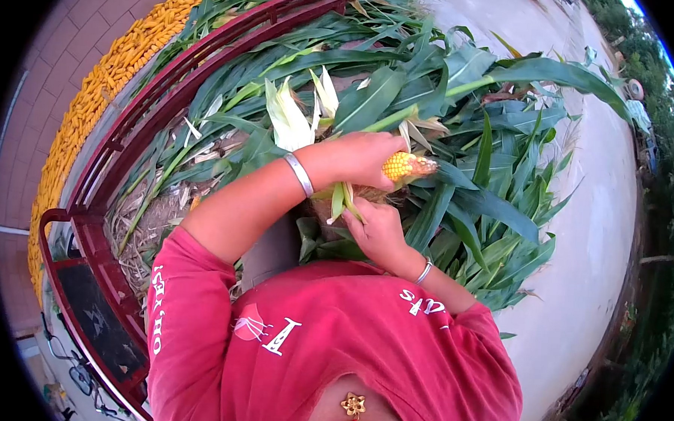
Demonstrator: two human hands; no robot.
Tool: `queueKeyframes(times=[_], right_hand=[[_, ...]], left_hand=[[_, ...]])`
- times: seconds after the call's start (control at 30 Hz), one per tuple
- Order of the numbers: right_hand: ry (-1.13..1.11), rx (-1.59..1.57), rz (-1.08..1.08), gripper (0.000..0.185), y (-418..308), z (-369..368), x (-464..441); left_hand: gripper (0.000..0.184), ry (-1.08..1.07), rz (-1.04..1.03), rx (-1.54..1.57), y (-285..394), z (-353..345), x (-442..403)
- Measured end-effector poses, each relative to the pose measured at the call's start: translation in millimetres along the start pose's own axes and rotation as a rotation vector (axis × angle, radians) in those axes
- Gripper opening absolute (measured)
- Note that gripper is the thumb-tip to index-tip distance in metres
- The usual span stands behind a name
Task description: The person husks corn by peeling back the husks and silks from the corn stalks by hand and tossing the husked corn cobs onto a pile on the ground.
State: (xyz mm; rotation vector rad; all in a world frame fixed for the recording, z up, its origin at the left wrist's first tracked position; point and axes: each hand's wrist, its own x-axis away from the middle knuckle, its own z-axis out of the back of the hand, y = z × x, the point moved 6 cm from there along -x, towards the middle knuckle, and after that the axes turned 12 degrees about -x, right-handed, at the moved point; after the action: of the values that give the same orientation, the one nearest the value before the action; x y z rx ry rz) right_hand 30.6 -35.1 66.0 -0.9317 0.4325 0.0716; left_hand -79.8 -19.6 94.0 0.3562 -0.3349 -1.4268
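A yellow corn cob [399,166] with a pale, bare tip pointing right is gripped by my left hand [365,159], whose fingers wrap round it. Just below, my right hand [381,231] pinches green husk leaves [343,199] that hang from the cob's lower end. Pale opened husks [288,118] stand up to the left of the cob, above my left wrist. Long green corn stalks and leaves [506,124] lie behind and to the right of both hands.
A dark red metal rail [113,178] curves along the left side. Beyond it lies a long row of husked yellow cobs [94,79] beside a tiled wall [74,30]. Dry husk scraps [152,232] cover the ground inside the rail. Pale pavement [596,222] runs down the right.
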Motion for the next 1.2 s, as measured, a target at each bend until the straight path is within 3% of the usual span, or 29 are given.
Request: queueKeyframes(times=[0.1, 0.17, 0.23, 0.27, 0.3, 0.37, 0.43, 0.5, 0.67, 0.97, 1.03, 1.1, 1.17, 1.2], right_hand=[[-0.004, 0.029, -0.054, 0.015, 9, 4, 5], [-0.007, 0.052, -0.096, 0.016, 17, 11, 10], [0.107, -0.229, -0.18, 0.017, 36, 30, 22], [0.13, -0.332, -0.307, 0.025, 59, 37, 35], [0.273, -0.644, -0.46, 0.04, 76, 39, 41], [0.506, -0.871, -0.515, 0.059, 97, 46, 43], [0.522, -0.92, -0.502, 0.06, 107, 45, 31], [0.428, -1.51, -0.416, 0.054, 99, 33, 6], [0.416, -1.476, -0.183, 0.053, 103, 26, -4], [0.582, -1.661, -0.216, 0.043, 135, 12, -5], [0.642, -1.723, -0.472, 0.037, 153, 1, -2], [0.733, -1.775, -0.529, 0.03, 168, -3, -5], [0.693, -1.961, -0.646, 0.028, 182, -15, -9], [0.534, -1.966, -0.759, 0.03, 149, -9, -18]], left_hand=[[0.058, -0.025, 0.043, 0.01, -12, -16, 4], [0.061, 0.127, 0.048, 0.08, -18, -15, 9], [0.061, 0.178, 0.041, 0.085, -22, -23, 12], [0.061, 0.199, 0.071, 0.09, -23, -25, 13], [0.06, 0.221, 0.101, 0.096, -23, -25, 12], [0.059, 0.216, 0.107, 0.1, -19, -28, 12], [0.059, 0.219, 0.128, 0.088, -15, -26, 12], [0.059, 0.218, 0.14, 0.082, -13, -23, 11], [0.06, 0.31, 0.179, 0.19, -19, -16, 17], [0.054, 0.365, 0.157, 0.114, -16, -6, 19], [0.054, 0.367, 0.152, 0.092, -17, -14, 18], [0.055, 0.366, 0.147, 0.069, -14, -16, 15], [0.055, 0.404, 0.127, -0.044, -2, -12, 12], [0.052, 0.41, 0.144, -0.069, 4, -8, 8]])
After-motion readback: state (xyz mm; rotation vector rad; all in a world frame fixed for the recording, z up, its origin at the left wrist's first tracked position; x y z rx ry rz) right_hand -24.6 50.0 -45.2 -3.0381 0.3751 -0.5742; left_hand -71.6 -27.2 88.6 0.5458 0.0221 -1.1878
